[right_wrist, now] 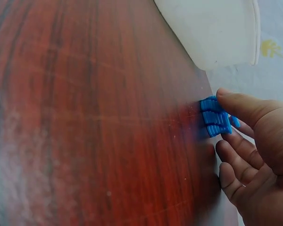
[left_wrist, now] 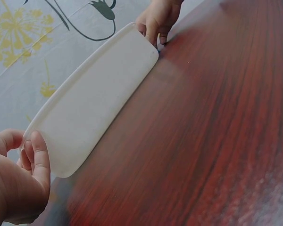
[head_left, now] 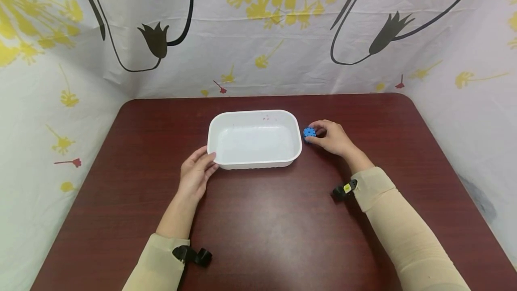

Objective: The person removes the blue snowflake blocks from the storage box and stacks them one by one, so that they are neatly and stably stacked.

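Observation:
A white rectangular plastic basin [head_left: 254, 165] sits on the table's far half. My left hand [head_left: 195, 174] grips its near left corner, thumb over the rim and fingers against the outer wall. In the left wrist view that same left hand [left_wrist: 23, 179] is at the near end of the basin [left_wrist: 92, 101]. Just off the basin's right side, my right hand [head_left: 333, 137] pinches a short stack of blue notched plastic discs [head_left: 309, 133] between thumb and fingers. From the right wrist, the stack [right_wrist: 214, 117] shows its ridged edges close to the tabletop, with the thumb [right_wrist: 240, 106] on it.
The dark red-brown wooden table [head_left: 266, 219] has rounded far corners. A white cloth with yellow and grey flower prints [head_left: 242, 71] hangs behind it and along both sides. Black cameras are strapped to the left sleeve [head_left: 157, 259] and right sleeve [head_left: 375, 187].

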### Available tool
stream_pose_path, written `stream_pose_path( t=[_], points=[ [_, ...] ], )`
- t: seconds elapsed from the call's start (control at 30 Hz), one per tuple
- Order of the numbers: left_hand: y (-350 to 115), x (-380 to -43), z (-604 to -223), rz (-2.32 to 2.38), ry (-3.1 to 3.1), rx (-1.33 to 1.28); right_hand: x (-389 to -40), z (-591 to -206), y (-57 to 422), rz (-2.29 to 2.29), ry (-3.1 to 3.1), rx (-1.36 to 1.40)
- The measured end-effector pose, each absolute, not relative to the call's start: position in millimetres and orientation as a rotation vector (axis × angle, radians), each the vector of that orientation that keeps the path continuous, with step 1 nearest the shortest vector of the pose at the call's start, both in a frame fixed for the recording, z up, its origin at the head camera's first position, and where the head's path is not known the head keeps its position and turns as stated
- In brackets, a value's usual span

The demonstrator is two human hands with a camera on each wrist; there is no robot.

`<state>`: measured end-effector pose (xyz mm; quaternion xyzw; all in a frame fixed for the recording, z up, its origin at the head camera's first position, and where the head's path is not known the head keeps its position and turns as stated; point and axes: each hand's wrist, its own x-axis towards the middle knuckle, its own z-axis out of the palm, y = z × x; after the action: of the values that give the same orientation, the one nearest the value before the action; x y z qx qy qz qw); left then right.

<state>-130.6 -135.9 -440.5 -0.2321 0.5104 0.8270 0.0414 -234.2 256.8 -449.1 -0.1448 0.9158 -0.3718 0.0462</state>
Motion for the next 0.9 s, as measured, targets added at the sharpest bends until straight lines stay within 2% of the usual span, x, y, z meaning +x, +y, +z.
stream_pose_path(
  t=[0.9],
  points=[
    [-135.8, -130.3, -439.7, 2.514, 1.572, -0.710, -231.1, -450.3, 259.2, -1.138, 2.785, -0.460]
  ],
)
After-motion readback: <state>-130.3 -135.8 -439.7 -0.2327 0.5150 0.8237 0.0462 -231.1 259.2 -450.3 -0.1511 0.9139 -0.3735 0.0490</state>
